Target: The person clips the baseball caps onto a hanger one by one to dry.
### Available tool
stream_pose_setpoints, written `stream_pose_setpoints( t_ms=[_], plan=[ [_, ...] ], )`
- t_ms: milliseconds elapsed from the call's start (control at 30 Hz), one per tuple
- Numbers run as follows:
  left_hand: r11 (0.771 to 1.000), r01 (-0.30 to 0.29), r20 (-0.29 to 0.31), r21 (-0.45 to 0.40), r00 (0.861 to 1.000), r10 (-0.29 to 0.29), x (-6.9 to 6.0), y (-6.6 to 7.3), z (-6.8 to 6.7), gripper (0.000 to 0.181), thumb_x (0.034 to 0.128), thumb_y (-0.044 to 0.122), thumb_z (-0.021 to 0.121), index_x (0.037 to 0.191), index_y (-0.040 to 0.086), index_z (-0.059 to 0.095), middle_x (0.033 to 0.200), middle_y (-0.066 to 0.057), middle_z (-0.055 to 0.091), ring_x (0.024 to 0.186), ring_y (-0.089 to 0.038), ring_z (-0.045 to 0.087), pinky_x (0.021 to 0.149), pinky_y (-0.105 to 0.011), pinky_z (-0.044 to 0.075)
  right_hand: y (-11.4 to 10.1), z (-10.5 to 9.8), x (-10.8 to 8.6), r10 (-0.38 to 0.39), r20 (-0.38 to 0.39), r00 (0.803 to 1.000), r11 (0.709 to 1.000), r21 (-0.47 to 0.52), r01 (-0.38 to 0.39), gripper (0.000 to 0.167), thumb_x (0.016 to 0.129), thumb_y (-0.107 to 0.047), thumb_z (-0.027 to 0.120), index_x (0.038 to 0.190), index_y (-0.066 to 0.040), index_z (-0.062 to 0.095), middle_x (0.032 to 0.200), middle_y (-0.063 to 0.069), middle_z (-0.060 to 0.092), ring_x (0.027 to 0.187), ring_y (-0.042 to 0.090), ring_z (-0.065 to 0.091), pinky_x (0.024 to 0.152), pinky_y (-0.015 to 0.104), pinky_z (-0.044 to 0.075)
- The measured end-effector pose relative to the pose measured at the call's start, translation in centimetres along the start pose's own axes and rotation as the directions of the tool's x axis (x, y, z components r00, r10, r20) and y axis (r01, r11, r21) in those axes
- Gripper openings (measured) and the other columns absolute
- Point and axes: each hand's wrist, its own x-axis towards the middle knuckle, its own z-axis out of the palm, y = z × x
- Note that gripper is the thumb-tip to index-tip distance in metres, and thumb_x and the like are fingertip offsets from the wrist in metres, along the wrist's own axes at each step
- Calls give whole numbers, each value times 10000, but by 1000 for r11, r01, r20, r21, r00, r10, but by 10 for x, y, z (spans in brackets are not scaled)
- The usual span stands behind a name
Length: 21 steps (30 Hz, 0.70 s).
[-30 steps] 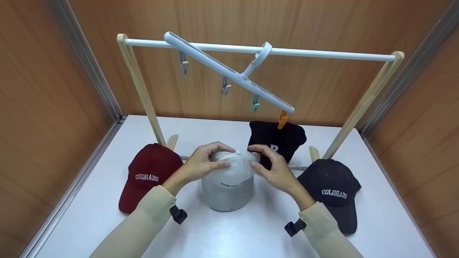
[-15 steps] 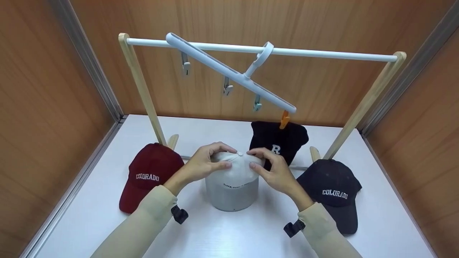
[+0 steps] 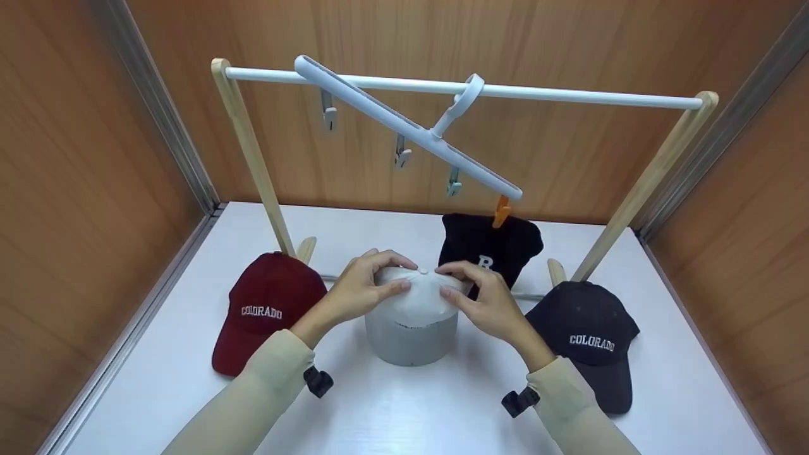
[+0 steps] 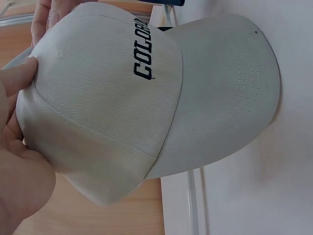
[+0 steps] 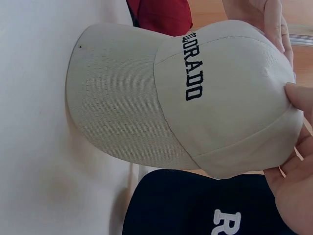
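A pale grey baseball cap (image 3: 414,341) with dark COLORADO lettering stands before me, crown up and brim toward me. My left hand (image 3: 363,287) pinches the left side of its crown near the top button. On the opposite side, my right hand (image 3: 485,302) pinches the crown between thumb and fingers. Both wrist views show the cap (image 4: 112,88) full in profile, its brim pointing down toward the table. Whether the brim touches the tabletop, I cannot tell. Behind my right hand hangs a black cap (image 3: 464,237) with a white letter R, held by an orange clip (image 3: 501,212).
A maroon cap (image 3: 272,287) lies left, a dark navy cap (image 3: 578,316) right, both on the white table (image 3: 404,417). A white hanger (image 3: 379,114) with several clips tilts from the rack's white bar (image 3: 569,95). Wooden rack legs (image 3: 253,151) stand behind.
The grey cap has shifted slightly right, and its brim sits a little higher in view. Both hands keep their pinch on the crown; the R on the black cap shows more.
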Motion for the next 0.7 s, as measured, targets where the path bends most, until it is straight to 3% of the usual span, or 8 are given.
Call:
stream_pose_setpoints(
  t_ms=[367, 700],
  plan=[
    [1000, -5, -30, 31, 1000, 6, 2, 2, 0, 269, 996, 252, 773, 1264, 265, 747, 1157, 28, 691, 1047, -202, 550, 919, -423, 546, -6, -6, 3, 16, 3, 1000, 999, -52, -15, 274, 1008, -199, 757, 1277, -154, 730, 1231, -27, 748, 1068, 152, 694, 928, 299, 597],
    [998, 39, -88, 47, 996, -35, 6, 10, 2, 264, 1001, 212, 767, 1256, 279, 750, 1118, 15, 662, 1030, -209, 525, 866, -391, 514, -11, -11, 8, 50, -12, 999, 997, -55, -50, 252, 1006, -191, 759, 1255, -158, 740, 1212, -48, 740, 1092, 140, 684, 1012, 313, 570]
  ],
)
